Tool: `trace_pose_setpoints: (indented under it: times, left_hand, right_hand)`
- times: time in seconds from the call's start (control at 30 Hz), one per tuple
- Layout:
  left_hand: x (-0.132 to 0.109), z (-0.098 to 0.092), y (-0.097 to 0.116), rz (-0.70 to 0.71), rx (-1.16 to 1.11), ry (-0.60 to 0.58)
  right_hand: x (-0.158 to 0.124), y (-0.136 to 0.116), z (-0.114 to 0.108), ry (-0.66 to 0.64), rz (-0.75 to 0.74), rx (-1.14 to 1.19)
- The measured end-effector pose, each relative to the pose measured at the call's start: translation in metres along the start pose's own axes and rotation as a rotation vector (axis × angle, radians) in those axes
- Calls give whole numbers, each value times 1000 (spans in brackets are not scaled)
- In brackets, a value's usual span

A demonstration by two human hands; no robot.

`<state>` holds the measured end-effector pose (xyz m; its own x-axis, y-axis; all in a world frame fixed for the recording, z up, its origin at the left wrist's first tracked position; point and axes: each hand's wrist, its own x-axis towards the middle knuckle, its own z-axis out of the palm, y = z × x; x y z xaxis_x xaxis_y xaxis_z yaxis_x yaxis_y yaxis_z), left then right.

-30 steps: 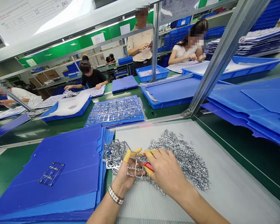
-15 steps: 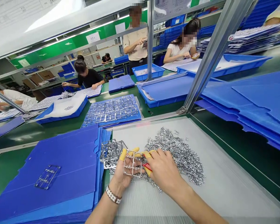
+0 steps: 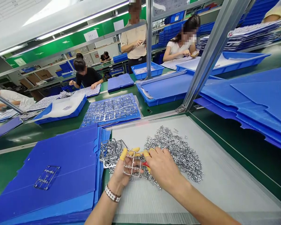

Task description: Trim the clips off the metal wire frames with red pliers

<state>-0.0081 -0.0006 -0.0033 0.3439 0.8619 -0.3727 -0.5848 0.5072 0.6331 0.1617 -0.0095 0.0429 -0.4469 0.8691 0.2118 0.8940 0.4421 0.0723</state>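
Note:
My left hand, with yellow finger cots, holds up a silver sprue frame with small chromed parts across it. My right hand, also in yellow finger cots, is closed around a red-handled hand tool; its tip is hidden near the frame's right side, so I cannot tell its exact kind. Behind and below my hands lies a large heap of small shiny chromed pieces on a whitish sheet. Left of my left hand, several used-looking silver frames are piled up.
A stack of blue plastic sheets at left bears one frame. Beyond are a blue sheet covered with frames, blue trays and a metal post. More blue sheets overhang the right. Several people work across the bench.
The view has shifted slightly. My right hand has turned a little, and the red-handled tool shows less beside the sprue frame, which stays in my left hand.

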Motion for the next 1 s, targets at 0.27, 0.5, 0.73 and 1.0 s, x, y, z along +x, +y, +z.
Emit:
trace_pose_setpoints:
  times: [0.27, 0.5, 0.73, 1.0]
  left_hand:
    - [-1, 1, 7, 20, -60, -32]
    - [0, 1, 7, 20, -43, -13]
    - [0, 2, 6, 35, -24, 14]
    - [-7, 7, 4, 147, 61, 53]
  right_hand:
    - [-12, -5, -4, 48, 36, 65]
    - [-15, -18, 2, 1, 14, 97]
    - [-14, -20, -3, 17, -18, 20]
    - [-18, -4, 2, 74, 105, 419]
